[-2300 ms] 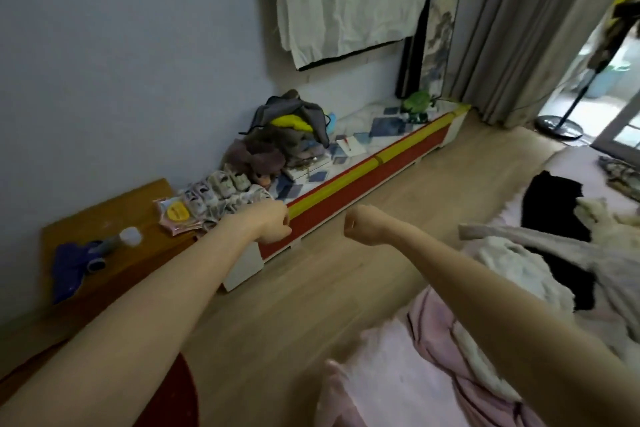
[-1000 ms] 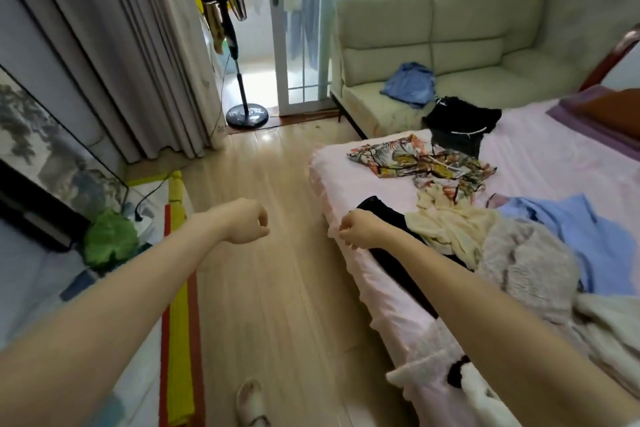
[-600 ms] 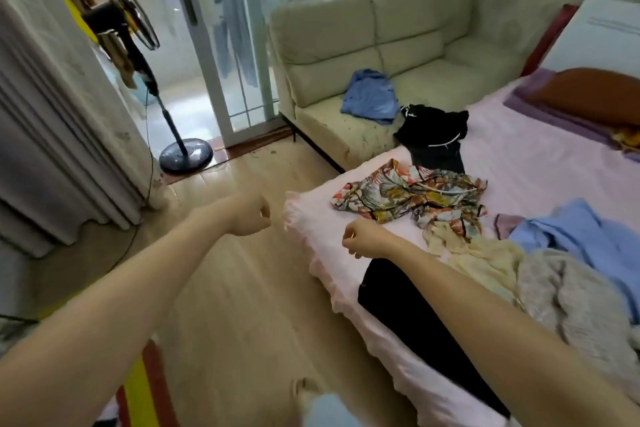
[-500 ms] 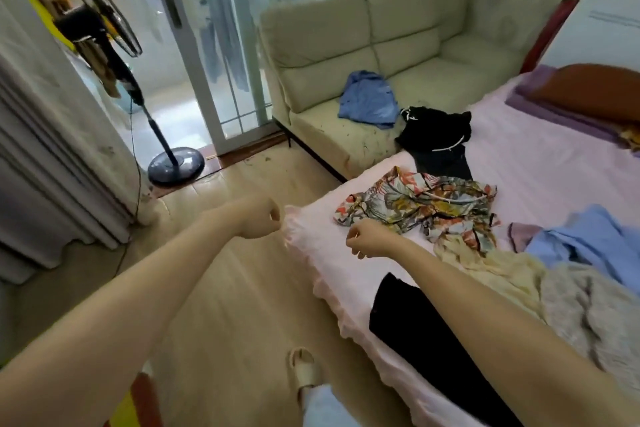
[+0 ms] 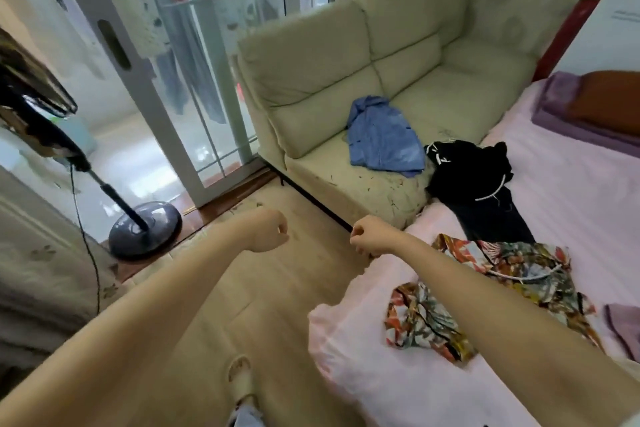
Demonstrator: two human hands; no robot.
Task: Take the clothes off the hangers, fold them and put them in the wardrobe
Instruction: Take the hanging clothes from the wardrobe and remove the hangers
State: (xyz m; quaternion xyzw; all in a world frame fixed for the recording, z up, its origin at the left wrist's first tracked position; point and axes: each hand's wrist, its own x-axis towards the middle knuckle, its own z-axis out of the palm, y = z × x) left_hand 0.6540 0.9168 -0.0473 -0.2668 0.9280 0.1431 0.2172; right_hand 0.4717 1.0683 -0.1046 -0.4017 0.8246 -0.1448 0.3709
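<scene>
Basically both arms were stretched forward over the wooden floor (image 5: 207,340), fists curled together, holding nothing. Left hand (image 5: 268,230) hung over the floor, well left of the bed (image 5: 571,204). Right hand (image 5: 369,236) sat just off the bed's near corner edge, close to the gap where the bed met the sofa (image 5: 346,80).

Clothes, relative to the bed:
- floral garment (image 5: 512,267) spread on the bed near its foot edge, partly under the right forearm, one bunched part close to the left edge.
- black garment (image 5: 474,180) at the bed's far left edge, draped across onto the sofa seat.
- blue garment (image 5: 381,135) off the bed, lying on the sofa seat, just beside the black one.
- purple fabric (image 5: 623,333) at the bed's right side, cut by the frame.

No hangers could be made out on any of them.

Pink sheet was bare across the bed's middle and toward the head end, where an orange pillow (image 5: 606,97) lay on a purple folded layer. Floor strip left of the bed was open up to the sofa base and the glass sliding door (image 5: 194,80). Standing fan (image 5: 145,229), base on the floor well left of the bed, by the door; cord trailed down from it. One slippered foot (image 5: 240,378) on the floor just left of the bed's foot edge.
</scene>
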